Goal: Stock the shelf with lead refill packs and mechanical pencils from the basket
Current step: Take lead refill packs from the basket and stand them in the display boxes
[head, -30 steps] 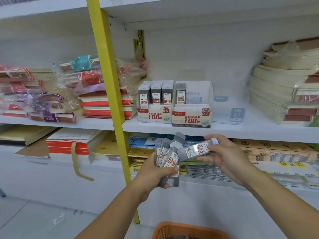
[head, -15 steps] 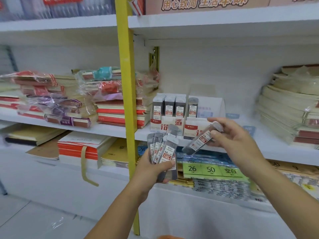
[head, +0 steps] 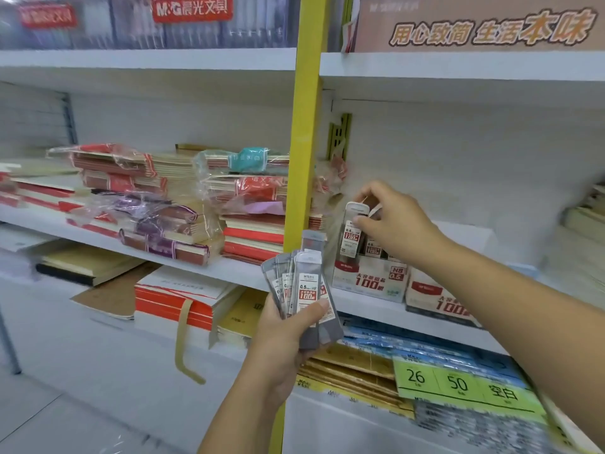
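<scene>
**Lead refill pack at the display carton, right of the yellow post**

- Single lead refill pack (head: 351, 234): slim, flat, clear plastic sleeve with a rounded pale cap end and a white-and-red label reading 0.5. It stands upright just right of the yellow post (head: 302, 158), with its lower end at the top of the display carton (head: 370, 283). Motion blur hides whether it is seated inside.
- Right hand (head: 397, 224): thumb and fingertips pinch the cap end of that pack from above. The forearm reaches in from the lower right.
- Display carton: glossy white card with a red band, printed "HB 0.5" and "100". More packs stand upright in it, behind the hand. A second carton (head: 435, 299) of the same print touches its far side, further from the post.
- Held packs (head: 306, 286): a fanned bunch of the same grey-and-clear sleeves, overlapping in front of the post's lower part. The labels face outward.
- Left hand (head: 284, 345): fingers curl round the bunch from behind, and the thumb presses flat across the front label.
- Shelf board (head: 235, 268): smooth white, running past the post on both sides. Both cartons sit on it.
- Left of the post: notebook stacks (head: 157, 224) lie in crinkled clear wrap with red, purple and teal bands and cream page edges.
- Below the cartons, right of the post: flat gold-coloured packets (head: 353, 365) and a green price strip (head: 458, 385) reading 26 and 50.
- Below and left of the post: a squared red-and-white stack (head: 176, 299) with a tan strap hanging loose.
- Above, right of the post: a brown card banner (head: 474, 24) with orange lettering.
</scene>
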The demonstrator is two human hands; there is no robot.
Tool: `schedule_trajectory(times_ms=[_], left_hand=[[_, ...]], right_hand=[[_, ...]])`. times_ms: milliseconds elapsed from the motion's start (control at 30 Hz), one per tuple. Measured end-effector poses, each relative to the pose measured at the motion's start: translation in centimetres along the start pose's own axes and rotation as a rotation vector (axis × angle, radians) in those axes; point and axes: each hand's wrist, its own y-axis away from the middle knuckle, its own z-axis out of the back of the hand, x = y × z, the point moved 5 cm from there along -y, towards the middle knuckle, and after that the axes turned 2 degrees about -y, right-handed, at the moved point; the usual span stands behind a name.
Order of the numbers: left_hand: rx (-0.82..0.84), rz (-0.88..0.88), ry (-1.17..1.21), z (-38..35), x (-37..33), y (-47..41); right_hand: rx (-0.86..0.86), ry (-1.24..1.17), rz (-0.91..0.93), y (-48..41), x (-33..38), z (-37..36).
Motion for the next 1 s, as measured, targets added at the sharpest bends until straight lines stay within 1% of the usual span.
schedule_trajectory(times_ms=[67,167,200,233,267,300,333,367,433,500,600,733,833,1000], left_hand=[[0.008,0.001,-0.004,-0.1,-0.1,0.0],[0.004,0.015,-0.025,-0.2,0.1,-0.1],[0.003,0.018,-0.029,-0.1,0.1,-0.1],[0.006,0.017,-0.033,-0.2,0.1,-0.1],[0.012,0.014,-0.039,-0.3,0.1,0.0],[0.02,0.009,-0.047,-0.4,0.0,0.1],[0.029,0.003,-0.057,-0.6,0.0,0.2],[0.039,-0.005,-0.067,-0.8,-0.2,0.3],[0.059,-0.027,-0.09,-1.3,-0.4,0.6],[0.085,-0.039,-0.112,-1.9,-0.4,0.9],[0.114,-0.033,-0.101,-2.6,-0.1,1.3],[0.156,-0.016,-0.023,-2.9,0.1,1.3],[0.172,-0.016,0.026,-3.0,-0.1,1.3],[0.11,-0.032,0.012,-2.5,0.0,1.2]], right_hand=[[0.011,0.093,-0.022,-0.2,-0.6,-0.9],[0.017,0.384,-0.026,-0.1,-1.3,-1.4],[-0.004,0.439,-0.021,0.2,-1.2,-1.2],[-0.044,0.437,-0.001,0.7,-0.9,-0.9],[-0.078,0.367,0.024,1.5,-0.5,-0.6],[-0.089,0.234,0.044,2.4,-0.1,-0.4],[-0.059,0.075,0.041,3.4,0.2,-0.6],[0.014,-0.073,0.008,4.4,0.5,-0.9],[0.17,-0.289,-0.094,5.9,0.8,-2.1],[0.221,-0.419,-0.191,6.6,0.6,-2.9],[0.231,-0.5,-0.277,6.9,0.2,-3.0],[0.3,-0.576,-0.32,7.7,-0.4,-3.4],[0.267,-0.629,-0.347,8.0,-0.8,-3.4],[0.175,-0.667,-0.386,8.0,-1.6,-2.8]])
